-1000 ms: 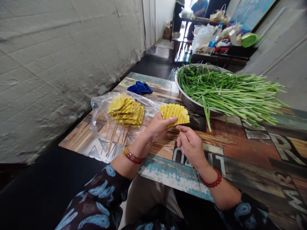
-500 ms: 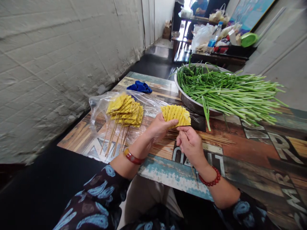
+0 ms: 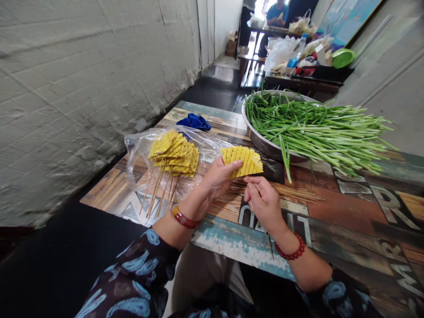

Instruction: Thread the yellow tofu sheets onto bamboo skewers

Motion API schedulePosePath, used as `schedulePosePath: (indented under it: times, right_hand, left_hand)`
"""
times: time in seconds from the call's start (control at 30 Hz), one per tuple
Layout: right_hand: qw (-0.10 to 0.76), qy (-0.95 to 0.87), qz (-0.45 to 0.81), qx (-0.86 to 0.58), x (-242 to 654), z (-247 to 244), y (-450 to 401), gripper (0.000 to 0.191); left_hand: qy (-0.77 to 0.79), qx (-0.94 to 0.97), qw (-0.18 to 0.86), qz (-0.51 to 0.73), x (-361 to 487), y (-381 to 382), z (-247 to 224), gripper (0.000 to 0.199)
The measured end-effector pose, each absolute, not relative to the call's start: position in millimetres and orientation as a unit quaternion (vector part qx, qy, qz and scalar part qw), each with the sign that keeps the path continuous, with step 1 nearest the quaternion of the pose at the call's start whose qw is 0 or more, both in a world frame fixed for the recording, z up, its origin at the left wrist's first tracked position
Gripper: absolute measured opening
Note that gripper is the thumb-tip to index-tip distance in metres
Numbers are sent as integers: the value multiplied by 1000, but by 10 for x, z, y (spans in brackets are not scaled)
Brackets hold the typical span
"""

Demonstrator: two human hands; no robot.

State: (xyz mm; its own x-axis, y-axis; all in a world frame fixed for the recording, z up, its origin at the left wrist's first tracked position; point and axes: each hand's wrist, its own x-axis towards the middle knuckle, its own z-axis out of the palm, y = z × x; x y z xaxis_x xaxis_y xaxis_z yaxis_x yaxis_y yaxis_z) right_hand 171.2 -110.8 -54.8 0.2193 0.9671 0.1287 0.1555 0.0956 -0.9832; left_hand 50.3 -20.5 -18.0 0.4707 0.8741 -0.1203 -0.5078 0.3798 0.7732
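Observation:
A yellow ridged slice (image 3: 243,161) is pinched in my left hand (image 3: 217,176), the thumb lying over its front. Just below its lower edge my right hand (image 3: 264,201) is closed on thin wooden skewers, whose ends stick out beneath the palm. To the left, a pile of similar yellow slices (image 3: 175,152) on skewers lies on a clear plastic bag (image 3: 134,152). More loose skewers (image 3: 298,192) lie on the table beyond my right hand.
A metal bowl (image 3: 261,140) heaped with long green stalks (image 3: 318,128) stands at the back right of the patterned table (image 3: 344,238). A blue cloth (image 3: 194,121) lies near the far edge. Behind are a cluttered table and a person (image 3: 277,15).
The yellow slice has turned slightly in my left hand, and my left thumb sits a little further left on it. My right hand has barely moved.

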Motion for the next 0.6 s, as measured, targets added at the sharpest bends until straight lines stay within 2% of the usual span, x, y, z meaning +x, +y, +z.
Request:
schedulePosePath:
  times: [0.6]
  right_hand:
    - [541, -506, 363, -565, 1740, -586, -1110, 27]
  left_hand:
    - [261, 358, 784, 436, 494, -216, -177, 35]
